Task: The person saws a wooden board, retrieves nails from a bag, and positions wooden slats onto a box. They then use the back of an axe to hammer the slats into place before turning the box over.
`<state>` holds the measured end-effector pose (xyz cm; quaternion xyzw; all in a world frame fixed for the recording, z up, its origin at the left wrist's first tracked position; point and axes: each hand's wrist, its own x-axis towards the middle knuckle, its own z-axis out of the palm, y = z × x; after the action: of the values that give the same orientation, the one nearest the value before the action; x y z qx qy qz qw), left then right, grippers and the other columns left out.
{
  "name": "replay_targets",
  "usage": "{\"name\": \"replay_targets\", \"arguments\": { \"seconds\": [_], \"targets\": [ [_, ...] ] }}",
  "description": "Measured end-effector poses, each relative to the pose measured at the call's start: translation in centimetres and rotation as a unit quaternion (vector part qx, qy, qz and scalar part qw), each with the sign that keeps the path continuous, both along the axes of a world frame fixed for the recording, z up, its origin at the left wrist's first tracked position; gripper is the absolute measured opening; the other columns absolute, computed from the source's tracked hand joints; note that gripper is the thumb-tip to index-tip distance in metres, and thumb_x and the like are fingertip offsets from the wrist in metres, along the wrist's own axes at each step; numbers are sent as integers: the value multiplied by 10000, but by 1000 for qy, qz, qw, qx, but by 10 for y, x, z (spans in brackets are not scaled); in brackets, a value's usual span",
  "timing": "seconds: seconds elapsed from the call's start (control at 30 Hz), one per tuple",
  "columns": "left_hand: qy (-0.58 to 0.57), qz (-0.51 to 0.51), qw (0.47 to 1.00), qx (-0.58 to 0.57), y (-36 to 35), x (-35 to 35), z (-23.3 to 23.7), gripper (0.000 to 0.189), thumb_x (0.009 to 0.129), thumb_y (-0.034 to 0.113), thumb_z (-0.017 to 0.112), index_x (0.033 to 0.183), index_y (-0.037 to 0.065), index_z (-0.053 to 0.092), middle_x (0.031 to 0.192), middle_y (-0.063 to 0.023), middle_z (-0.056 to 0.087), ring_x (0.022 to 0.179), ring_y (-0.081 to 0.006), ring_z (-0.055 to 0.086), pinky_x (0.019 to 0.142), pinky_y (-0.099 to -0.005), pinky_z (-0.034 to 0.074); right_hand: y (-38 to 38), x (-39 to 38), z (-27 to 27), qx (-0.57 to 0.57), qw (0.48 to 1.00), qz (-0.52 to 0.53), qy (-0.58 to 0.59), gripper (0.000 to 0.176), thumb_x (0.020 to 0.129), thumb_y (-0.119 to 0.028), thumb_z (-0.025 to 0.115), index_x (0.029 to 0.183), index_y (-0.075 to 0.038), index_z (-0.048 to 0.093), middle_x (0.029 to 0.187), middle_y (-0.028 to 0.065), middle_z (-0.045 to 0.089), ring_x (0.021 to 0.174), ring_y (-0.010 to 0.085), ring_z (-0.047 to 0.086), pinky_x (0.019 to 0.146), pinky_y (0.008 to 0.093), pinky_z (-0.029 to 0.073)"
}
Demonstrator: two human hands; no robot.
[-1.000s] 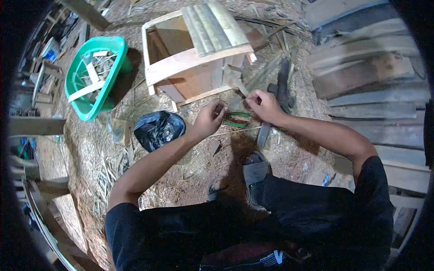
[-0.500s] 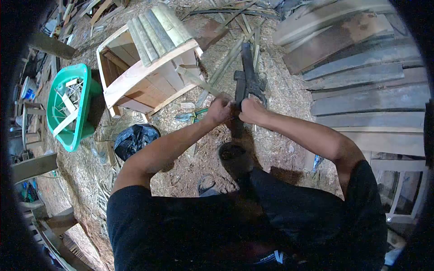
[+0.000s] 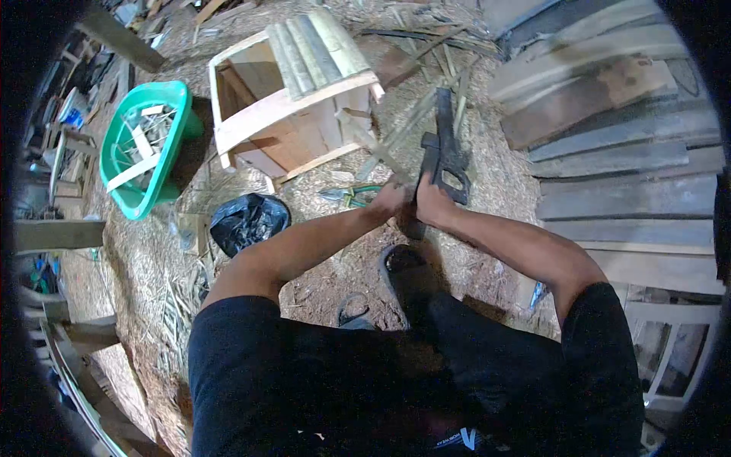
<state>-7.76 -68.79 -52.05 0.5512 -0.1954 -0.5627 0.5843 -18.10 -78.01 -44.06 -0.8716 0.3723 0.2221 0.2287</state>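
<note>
My left hand (image 3: 390,199) is closed around one end of a thin wooden strip (image 3: 373,145), whose blurred far end points up and left toward the small wooden house (image 3: 293,133). Right beside it, my right hand (image 3: 434,204) is curled shut, its thumb along a dark block (image 3: 429,161); I cannot tell what is inside these fingers. Just beyond the right hand lies a long dark tool (image 3: 449,129) with a loop-shaped handle. Pliers (image 3: 346,195) with green-and-yellow handles rest on the ground left of my left hand.
A green tub (image 3: 177,164) of wood scraps stands at left, with a black plastic bag (image 3: 250,221) nearer me. Stacked boards (image 3: 624,194) line the right side. My shoe (image 3: 403,266) is below my hands. Loose strips (image 3: 415,118) litter the sawdust-covered ground.
The view has shifted, so the house, tub and boards appear farther right. Both hands remain close together, and the wooden strip has slanted more steeply downward.
</note>
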Motion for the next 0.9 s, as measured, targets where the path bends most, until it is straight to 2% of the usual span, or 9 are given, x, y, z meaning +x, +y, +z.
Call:
{"name": "replay_targets", "arguments": {
  "seconds": [0.03, 0.1, 0.3, 0.43, 0.57, 0.63, 0.7, 0.77, 0.9],
  "targets": [
    [-117, -47, 986, 113, 0, 4, 47, 201, 922, 163, 526, 950, 5, 647, 865, -97, 650, 797, -186, 620, 679, -360, 501, -1, 1, -7, -5, 1000, -12, -2, 726, 786, -59, 662, 1318, 132, 207, 963, 356, 651, 975, 474, 664, 831, 528, 545],
    [-114, -35, 991, 61, -2, 6, 24, 191, 911, 130, 513, 971, -7, 632, 876, -104, 651, 786, -209, 626, 662, -364, 510, 3, 0, -5, -13, 999, -50, -5, 711, 785, -72, 666, 1309, 108, 220, 989, 354, 651, 971, 476, 664, 829, 530, 544],
    [27, -30, 999, 30, -9, 15, 42, 225, 995, 200, 546, 1121, 16, 578, 1021, -106, 689, 924, -216, 657, 695, -366, 552, -9, -22, 30, 103, 943, -170, -267, 900, 759, -242, 788, 1348, 77, 187, 1141, 235, 615, 1031, 308, 644, 854, 405, 535],
    [-180, 4, 984, -4, -7, 23, 91, 284, 995, 287, 599, 1056, 11, 580, 954, -78, 679, 825, -166, 654, 673, -307, 535, -54, 11, 88, 390, 804, -402, -198, 190, 816, -195, 725, 829, -21, 650, 755, 103, 674, 550, 218, 627, 531, 373, 545],
    [-192, -11, 977, -89, 22, 45, 177, 163, 961, 185, 644, 1022, 36, 620, 855, -58, 678, 826, -148, 658, 769, -305, 526, -86, 3, 89, 443, 774, -367, -265, 170, 848, -165, 686, 911, -14, 636, 770, 100, 673, 605, 186, 649, 559, 307, 548],
    [-401, -15, 899, -175, 46, 74, 222, 133, 945, 152, 643, 987, 26, 648, 858, -59, 696, 848, -145, 668, 811, -302, 525, -65, -7, 127, 405, 798, -336, -293, 165, 862, -130, 669, 949, 5, 630, 834, 113, 681, 663, 189, 667, 592, 303, 558],
    [-547, 30, 812, -201, 59, 113, 261, 116, 938, 119, 632, 982, 17, 667, 904, -61, 712, 869, -141, 674, 817, -294, 528, -53, -4, 146, 463, 712, -363, -384, 145, 869, -82, 651, 962, 25, 620, 925, 131, 676, 728, 196, 676, 613, 309, 565],
    [-500, 102, 840, -184, 62, 161, 259, 118, 939, 109, 642, 995, 10, 671, 921, -70, 714, 880, -135, 675, 812, -292, 529, -43, 8, 170, 496, 664, -363, -425, 192, 877, -19, 626, 1052, 45, 581, 1051, 142, 651, 810, 198, 674, 616, 329, 572],
    [-470, 110, 871, -97, 71, 218, 249, 188, 954, 161, 656, 1043, -4, 670, 924, -51, 711, 857, -100, 655, 786, -270, 522, -34, 46, 187, 404, 748, -161, -501, 340, 908, -41, 623, 1189, -11, 433, 961, 112, 641, 693, 151, 626, 528, 307, 537]
  ]
}}
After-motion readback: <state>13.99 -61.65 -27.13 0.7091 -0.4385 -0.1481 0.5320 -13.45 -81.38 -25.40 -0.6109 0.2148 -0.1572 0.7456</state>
